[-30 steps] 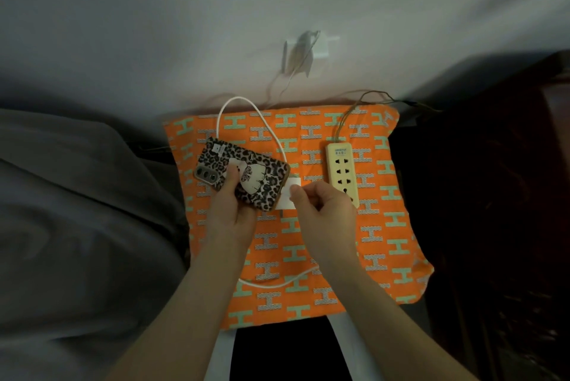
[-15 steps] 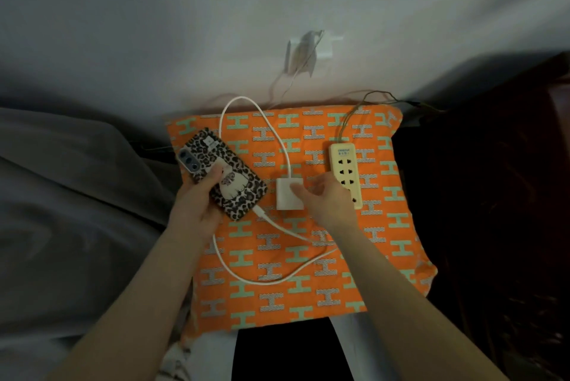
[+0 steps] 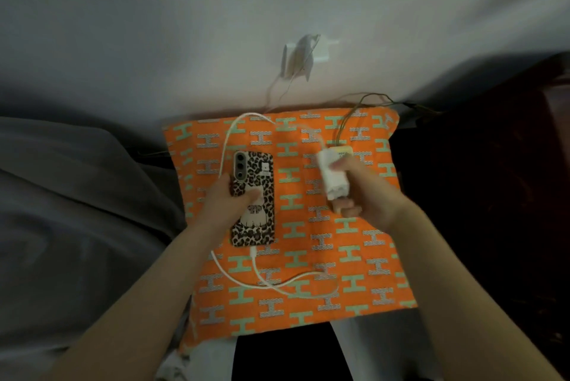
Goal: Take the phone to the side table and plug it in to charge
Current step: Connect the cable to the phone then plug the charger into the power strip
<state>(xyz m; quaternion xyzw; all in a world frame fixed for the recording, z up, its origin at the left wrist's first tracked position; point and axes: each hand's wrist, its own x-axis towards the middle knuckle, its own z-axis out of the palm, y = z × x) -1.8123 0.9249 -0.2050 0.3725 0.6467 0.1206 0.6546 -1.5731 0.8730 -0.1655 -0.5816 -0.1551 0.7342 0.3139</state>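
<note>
The phone point(image 3: 253, 197), in a leopard-print case, lies face down on the table's orange patterned cloth point(image 3: 364, 260), camera end toward the wall. The left hand point(image 3: 229, 200) rests on its left edge, thumb pressed across the back, fingers hidden beneath. A white cable point(image 3: 279, 283) is plugged into the phone's near end and loops over the cloth. The right hand point(image 3: 367, 195) is closed around a white charger block point(image 3: 333, 175), held above the yellow power strip point(image 3: 342, 151), which it mostly covers. The block is blurred. A wall socket point(image 3: 303, 55) sits above the table.
</note>
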